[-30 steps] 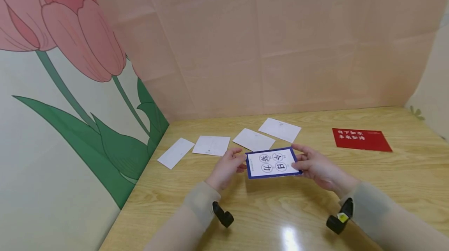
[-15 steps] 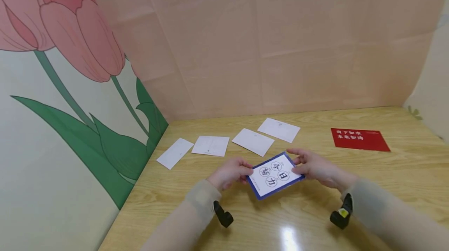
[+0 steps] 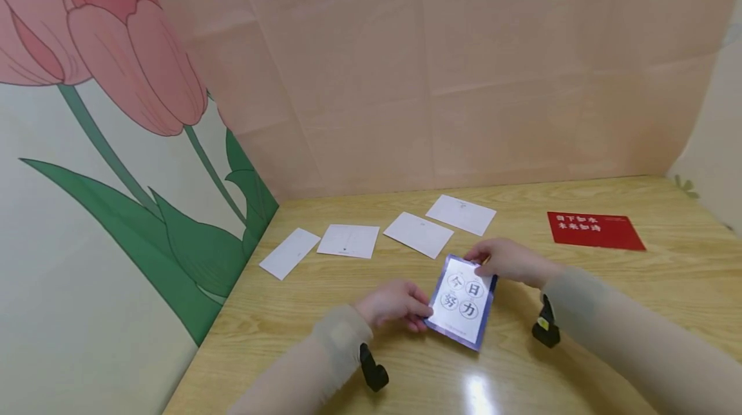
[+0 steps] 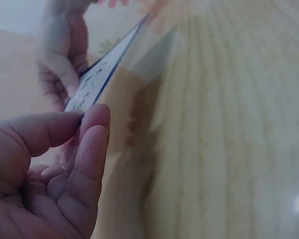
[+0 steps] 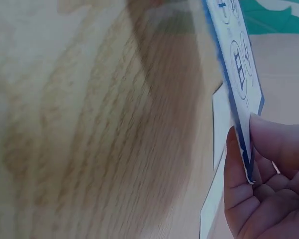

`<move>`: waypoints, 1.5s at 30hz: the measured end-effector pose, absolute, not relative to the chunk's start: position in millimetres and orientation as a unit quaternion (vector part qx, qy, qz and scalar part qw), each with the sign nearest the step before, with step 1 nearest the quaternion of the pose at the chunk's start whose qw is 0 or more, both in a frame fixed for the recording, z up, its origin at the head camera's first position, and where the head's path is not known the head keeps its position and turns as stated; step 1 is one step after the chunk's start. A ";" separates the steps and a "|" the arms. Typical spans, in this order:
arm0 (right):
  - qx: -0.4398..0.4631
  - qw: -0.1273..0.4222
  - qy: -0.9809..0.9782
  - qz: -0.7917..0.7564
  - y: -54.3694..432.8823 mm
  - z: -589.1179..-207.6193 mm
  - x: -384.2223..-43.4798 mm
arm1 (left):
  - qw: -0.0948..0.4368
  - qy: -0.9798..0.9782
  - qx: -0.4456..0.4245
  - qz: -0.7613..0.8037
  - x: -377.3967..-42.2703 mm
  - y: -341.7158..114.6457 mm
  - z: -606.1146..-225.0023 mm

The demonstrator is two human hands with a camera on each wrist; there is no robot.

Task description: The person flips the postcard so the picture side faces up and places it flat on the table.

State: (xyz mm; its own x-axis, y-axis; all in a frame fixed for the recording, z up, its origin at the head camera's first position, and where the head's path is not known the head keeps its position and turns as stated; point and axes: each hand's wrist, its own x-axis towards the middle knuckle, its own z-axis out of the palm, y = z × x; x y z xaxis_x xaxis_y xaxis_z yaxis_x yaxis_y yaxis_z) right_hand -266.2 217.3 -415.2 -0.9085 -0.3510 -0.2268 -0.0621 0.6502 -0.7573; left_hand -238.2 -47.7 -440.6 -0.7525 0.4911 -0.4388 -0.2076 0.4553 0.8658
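Note:
Between my two hands is a blue-bordered white card (image 3: 464, 302) with large circled characters, which read upright in the head view. My left hand (image 3: 395, 305) pinches its lower left edge between thumb and fingers. At the top right corner my right hand (image 3: 510, 261) pinches it, thumb on the printed face, as the right wrist view shows. The left wrist view shows the card (image 4: 102, 69) nearly edge-on above the wooden table, its shadow on the surface below.
Several white cards lie along the back left of the table (image 3: 278, 337): one at the far left (image 3: 290, 254), others (image 3: 349, 241), (image 3: 418, 234), (image 3: 461, 214) to its right. A red card (image 3: 596, 231) with white characters lies at the back right.
The card has turned from sideways to upright in the head view, clockwise. My left hand has come nearer and slightly right; my right hand has shifted to the card's top corner.

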 end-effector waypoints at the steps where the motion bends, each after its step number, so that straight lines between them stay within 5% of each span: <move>1: -0.120 0.180 0.894 -0.393 215.1 -416.1 -268.7 | 0.346 0.779 0.087 0.516 -236.8 -47.2 -441.2; 15: -0.115 0.213 0.894 -0.378 183.4 -431.6 -285.2 | 0.391 0.796 0.091 0.453 -229.2 -46.1 -449.8; 19: -0.131 0.207 0.890 -0.385 178.0 -434.6 -283.8 | 0.327 0.858 0.126 0.376 -229.3 -44.0 -445.8; 27: -0.125 0.210 0.885 -0.397 174.9 -439.9 -284.5 | 0.094 0.928 0.350 0.091 -226.8 -36.8 -441.5; 36: -0.101 0.205 0.889 -0.396 173.9 -444.1 -286.7 | 0.139 0.913 0.379 0.062 -221.9 -35.1 -442.8; 45: -0.171 0.138 0.920 -0.325 176.9 -436.2 -259.6 | 0.142 0.916 0.370 0.063 -222.8 -34.1 -444.9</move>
State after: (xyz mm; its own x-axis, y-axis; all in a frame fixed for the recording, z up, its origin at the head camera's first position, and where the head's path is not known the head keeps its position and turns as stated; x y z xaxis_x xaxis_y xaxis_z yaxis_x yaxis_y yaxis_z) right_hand -259.6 176.9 -436.2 -0.9030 -0.4052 -0.1430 -0.2253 0.7298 -0.6455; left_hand -222.8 -34.1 -444.9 -0.6863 0.6953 -0.2135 0.6597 0.7187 0.2197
